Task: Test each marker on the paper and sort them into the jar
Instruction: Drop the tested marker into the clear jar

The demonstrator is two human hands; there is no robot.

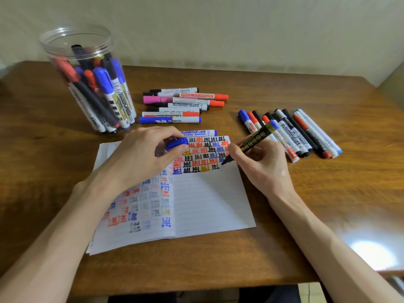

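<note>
My right hand [260, 162] grips an uncapped marker [254, 141] with a black-and-gold barrel and a blue end, its tip touching the lined paper [209, 200] at the right end of the rows of coloured test marks. My left hand [144, 154] rests on the paper and pinches a blue cap [177, 143]. A clear plastic jar [87, 82] stands at the back left, open at the top, holding several markers. Another blue marker [197, 132] lies just above the paper.
A pile of markers [181, 104] lies behind the paper in the middle. A second row of markers [293, 132] lies to the right, close to my right hand. The wooden table [328, 193] meets a wall at the back; its front edge is near me.
</note>
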